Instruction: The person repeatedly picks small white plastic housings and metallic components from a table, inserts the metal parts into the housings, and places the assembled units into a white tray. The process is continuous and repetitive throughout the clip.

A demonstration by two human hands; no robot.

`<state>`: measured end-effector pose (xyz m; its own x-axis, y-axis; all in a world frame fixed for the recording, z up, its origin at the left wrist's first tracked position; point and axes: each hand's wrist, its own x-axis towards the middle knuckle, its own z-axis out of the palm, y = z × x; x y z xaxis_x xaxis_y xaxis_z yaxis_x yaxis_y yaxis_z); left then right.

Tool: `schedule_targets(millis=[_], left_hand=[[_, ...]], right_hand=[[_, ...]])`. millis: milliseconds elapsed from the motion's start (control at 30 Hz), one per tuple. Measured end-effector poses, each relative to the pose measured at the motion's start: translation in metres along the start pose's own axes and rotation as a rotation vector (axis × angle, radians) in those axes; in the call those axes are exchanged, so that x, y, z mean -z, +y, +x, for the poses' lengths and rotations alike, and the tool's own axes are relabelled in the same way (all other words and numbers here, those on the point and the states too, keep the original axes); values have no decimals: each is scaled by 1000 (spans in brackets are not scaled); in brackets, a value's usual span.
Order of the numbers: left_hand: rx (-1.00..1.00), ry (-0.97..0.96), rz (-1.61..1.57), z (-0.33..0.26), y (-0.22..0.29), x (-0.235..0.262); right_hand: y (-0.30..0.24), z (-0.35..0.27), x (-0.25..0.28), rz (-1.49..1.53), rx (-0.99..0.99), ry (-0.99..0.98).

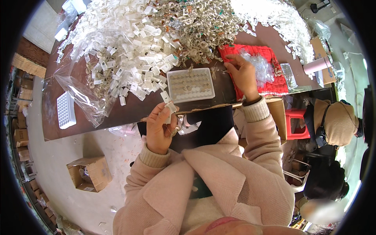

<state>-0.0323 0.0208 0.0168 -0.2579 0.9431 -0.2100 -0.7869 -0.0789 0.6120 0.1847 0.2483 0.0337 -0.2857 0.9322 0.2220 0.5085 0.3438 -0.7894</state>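
Observation:
My left hand (158,131) is closed round a few small white plastic cards (170,106), which stick up between its thumb and fingers at the table's front edge. My right hand (243,76) reaches over the red cloth (267,87). Its thumb and index finger come together at the cloth's left edge in a pinch; what lies between them is too small to make out. Between my hands rests a white compartment tray (172,94) with rows of small round pieces. Right behind it rises a pile of ring-like clear and brownish pieces (197,29).
A large heap of white cards (133,51) covers the table's left half, with a clear plastic bag (86,103) and a white ridged tray (65,111) beside it. More white pieces (284,27) lie far right. A cardboard box (90,174) stands on the floor; a red stool (297,124) is at right.

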Motion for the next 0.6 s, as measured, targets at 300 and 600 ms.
schedule_targets(millis=[300,600], left_hand=[[-1,30,47,-5,-1,-6],[36,-7,30,-2,-9,-5]], right_hand=[[-10,-23,16,-53,219,-11],[-14,-49,4,-23,402,-192]])
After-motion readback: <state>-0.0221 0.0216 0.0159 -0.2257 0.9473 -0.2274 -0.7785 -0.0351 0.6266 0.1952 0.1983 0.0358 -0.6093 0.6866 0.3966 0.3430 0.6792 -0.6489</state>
